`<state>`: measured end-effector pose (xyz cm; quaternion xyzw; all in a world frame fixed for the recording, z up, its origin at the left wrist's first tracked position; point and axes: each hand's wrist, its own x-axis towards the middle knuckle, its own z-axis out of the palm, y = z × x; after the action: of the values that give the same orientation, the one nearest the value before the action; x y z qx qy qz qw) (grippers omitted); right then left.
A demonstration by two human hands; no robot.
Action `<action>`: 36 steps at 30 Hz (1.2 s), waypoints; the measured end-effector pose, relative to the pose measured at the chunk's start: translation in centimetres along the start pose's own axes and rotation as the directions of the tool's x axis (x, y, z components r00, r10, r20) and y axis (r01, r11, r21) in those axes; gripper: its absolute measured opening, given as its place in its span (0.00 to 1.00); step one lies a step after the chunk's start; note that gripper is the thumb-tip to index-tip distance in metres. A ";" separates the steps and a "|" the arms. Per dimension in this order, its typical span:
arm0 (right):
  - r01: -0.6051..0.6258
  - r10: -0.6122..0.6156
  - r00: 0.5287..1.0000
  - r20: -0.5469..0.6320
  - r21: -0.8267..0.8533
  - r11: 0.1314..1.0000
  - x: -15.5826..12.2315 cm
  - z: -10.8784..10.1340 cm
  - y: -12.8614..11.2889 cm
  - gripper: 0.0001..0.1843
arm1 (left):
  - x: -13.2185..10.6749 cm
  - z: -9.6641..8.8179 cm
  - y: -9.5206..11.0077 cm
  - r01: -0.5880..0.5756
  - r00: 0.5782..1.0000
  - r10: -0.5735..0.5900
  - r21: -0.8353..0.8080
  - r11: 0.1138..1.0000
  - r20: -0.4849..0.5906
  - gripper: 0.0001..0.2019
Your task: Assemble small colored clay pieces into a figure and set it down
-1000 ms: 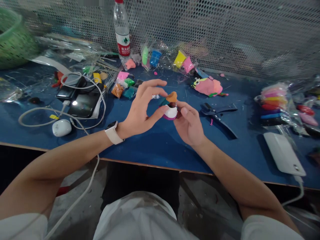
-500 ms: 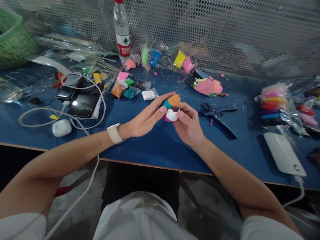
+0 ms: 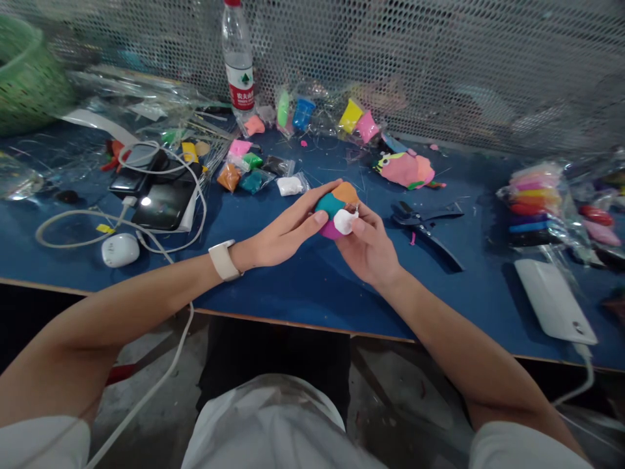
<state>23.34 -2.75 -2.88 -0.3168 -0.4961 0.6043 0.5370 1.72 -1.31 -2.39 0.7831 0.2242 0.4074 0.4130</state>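
1. Far L: green basket (image 3: 27,78) at the back corner of the blue table (image 3: 303,286).
2. Next R: white mouse (image 3: 120,250) near the front edge, w/ white cable (image 3: 73,225) looping round it; 2 dark phones (image 3: 163,202) lie just behind.
3. Water bottle (image 3: 239,58) stands upright vs. the mesh wall; small bags of coloured clay (image 3: 244,176) lie in front of it, plus a white clay bag (image 3: 290,186).
4. My left hand (image 3: 280,231), watch on wrist, fingers long & nearly flat, thumb & fingertips pressing the L side of the clay ball (image 3: 336,207).
5. Ball is mid-table, just above the top, betw. both hands: teal, orange, magenta, white patches.
6. My right hand (image 3: 371,251) curls narrow round the ball's R side, thumb on the white patch.
7. R of that: black scissors (image 3: 430,225) lying flat; pink clay figure (image 3: 405,169) behind them.
8. Far R: bagged clay strips (image 3: 534,198); white power bank (image 3: 554,299) near the front edge.
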 end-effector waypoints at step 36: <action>-0.286 0.280 0.958 -0.058 -0.191 0.939 2.0 -2.3 -0.4 0.36 | 1.4 -3.3 -1.3 0.370 0.922 -0.381 0.132 0.920 0.072 0.34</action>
<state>25.12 -0.25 -2.90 -0.4454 -0.4946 0.6183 0.4180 -0.19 1.89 -1.80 0.7667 0.3734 0.2685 0.4479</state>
